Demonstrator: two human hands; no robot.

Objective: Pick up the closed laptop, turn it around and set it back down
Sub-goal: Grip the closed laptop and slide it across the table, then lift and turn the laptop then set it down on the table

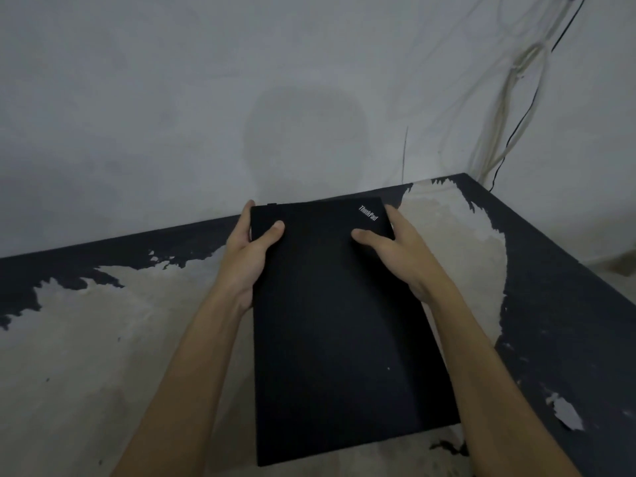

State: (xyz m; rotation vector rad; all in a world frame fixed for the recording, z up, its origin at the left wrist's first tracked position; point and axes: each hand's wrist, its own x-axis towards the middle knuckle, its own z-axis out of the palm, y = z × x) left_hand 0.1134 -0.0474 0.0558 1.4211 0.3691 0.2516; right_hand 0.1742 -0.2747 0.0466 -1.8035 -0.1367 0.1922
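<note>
Head view: closed black laptop (339, 325), long side running away from camera, held between both hands over worn worktop (103, 339) with peeling dark coating. Left hand (246, 256) clamps left edge near far end, thumb pressed on lid, fingers wrapped under. Right hand (395, 253) pinches right edge opposite, thumb on lid just below silver logo (368, 212). Cannot tell whether laptop touches worktop. Stained wall (275, 98) beyond both grips; cables (516, 98) hang beyond right grip.
</note>
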